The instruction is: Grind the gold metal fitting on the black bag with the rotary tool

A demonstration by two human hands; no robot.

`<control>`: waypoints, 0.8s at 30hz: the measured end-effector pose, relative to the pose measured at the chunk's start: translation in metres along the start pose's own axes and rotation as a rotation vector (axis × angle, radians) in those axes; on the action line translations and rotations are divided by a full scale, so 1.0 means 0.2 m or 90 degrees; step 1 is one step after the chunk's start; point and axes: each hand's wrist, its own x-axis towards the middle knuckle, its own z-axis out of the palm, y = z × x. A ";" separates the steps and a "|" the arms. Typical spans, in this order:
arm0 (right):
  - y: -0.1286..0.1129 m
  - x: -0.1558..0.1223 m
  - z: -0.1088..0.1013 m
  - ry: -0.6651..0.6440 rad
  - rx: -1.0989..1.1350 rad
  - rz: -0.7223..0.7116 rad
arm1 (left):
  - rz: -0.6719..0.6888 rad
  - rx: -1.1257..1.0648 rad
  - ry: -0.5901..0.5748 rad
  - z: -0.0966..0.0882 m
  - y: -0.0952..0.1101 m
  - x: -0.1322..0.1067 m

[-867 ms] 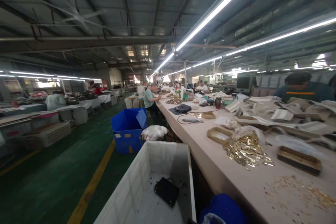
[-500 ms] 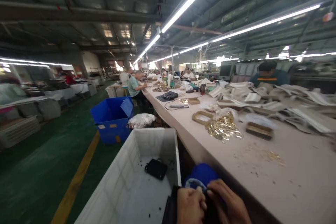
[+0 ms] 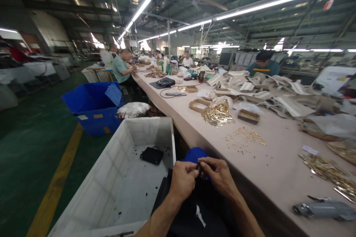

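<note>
My left hand and my right hand meet at their fingertips above my lap. Between them is a small dark piece, pinched by both hands; its kind is too small to make out. Black material lies below my hands, with a white strip on it. Just beyond the fingers stands a blue container, partly covered by my hands. To the left, a white plastic bin holds a small black pouch and scattered black bits.
The long table runs along my right. On it lie a heap of gold metal pieces, cardboard trays, a grey power tool and piled beige straps. A blue box stands on the floor. Co-workers sit farther along.
The view has turned right and down, bringing the power tool and more gold pieces into sight. My hands appear higher, fingertips now together on the small dark piece.
</note>
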 end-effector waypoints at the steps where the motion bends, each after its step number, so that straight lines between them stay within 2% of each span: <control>1: 0.00 0.00 0.00 0.005 -0.005 -0.002 | -0.003 -0.012 -0.002 0.00 -0.01 0.00; 5: 0.01 -0.02 0.02 0.032 0.001 0.017 | -0.017 -0.048 0.011 0.01 -0.04 0.00; 12: 0.01 -0.07 0.05 0.075 0.062 -0.003 | -0.038 -0.025 0.135 0.03 -0.07 -0.01; 14: 0.00 -0.08 0.05 0.082 0.027 -0.016 | -0.035 -0.036 0.120 0.04 -0.07 -0.02; 19: -0.01 -0.08 0.03 0.086 -0.105 -0.041 | -0.035 -0.051 0.006 0.02 -0.07 -0.04; 24: -0.03 -0.09 0.02 0.062 -0.145 -0.044 | -0.041 -0.036 0.014 0.00 -0.06 -0.03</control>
